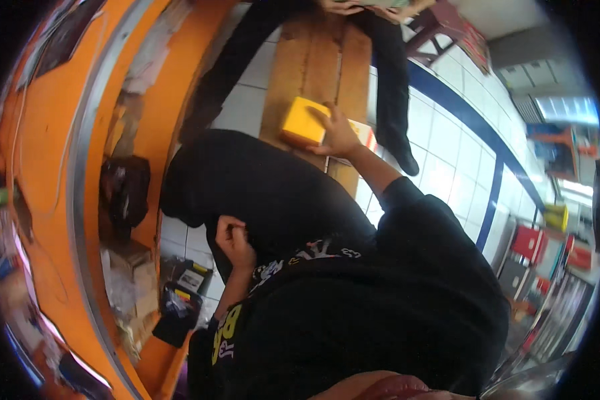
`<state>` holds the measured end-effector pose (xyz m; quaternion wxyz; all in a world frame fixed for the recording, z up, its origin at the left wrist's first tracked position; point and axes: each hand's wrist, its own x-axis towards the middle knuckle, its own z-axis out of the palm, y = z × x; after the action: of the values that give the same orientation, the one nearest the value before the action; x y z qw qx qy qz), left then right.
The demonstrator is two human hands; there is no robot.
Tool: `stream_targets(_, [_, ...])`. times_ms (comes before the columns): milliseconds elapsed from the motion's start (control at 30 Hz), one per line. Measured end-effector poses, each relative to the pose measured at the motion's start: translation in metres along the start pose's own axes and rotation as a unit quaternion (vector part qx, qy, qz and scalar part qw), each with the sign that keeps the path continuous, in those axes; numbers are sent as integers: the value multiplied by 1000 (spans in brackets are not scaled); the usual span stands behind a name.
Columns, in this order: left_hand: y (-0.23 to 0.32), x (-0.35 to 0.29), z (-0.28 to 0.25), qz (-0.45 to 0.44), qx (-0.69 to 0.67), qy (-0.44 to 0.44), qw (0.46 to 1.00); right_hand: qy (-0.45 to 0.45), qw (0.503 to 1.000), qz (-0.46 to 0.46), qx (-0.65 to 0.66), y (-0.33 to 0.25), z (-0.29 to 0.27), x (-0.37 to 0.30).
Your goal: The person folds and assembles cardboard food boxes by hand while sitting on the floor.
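Yellow box: on the bench (pixel 320 53), towards its near end; the yellow box (pixel 304 117) lies forward of the left hand and at the right hand's fingers.
Box axis: longer side not certain; right end covered by fingers.
Right hand (pixel 341 135): over the bench, nearer; gripping the box's right end.
Left hand (pixel 233 241): short of the bench, leftward, well apart from the box; fingers curled in, contents cannot be told.
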<state>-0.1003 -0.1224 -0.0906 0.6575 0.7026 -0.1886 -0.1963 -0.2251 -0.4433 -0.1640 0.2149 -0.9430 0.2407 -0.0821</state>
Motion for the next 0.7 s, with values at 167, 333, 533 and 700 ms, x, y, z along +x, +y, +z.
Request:
stream_targets(167, [13,1,6,-41,-68,8,997,42,997,-39,52,2,5,4])
stream_targets(333, [9,-4,1,-8,-67,-4,998,25,999,-25,32,-6,-3,8])
stream_targets(533, [5,-2,2,22,-59,38,997,1,990,-17,-139,-35,-32,27])
stream_targets(700, [8,-1,3,31,-27,5,999,73,997,0,-25,-143,-70,62])
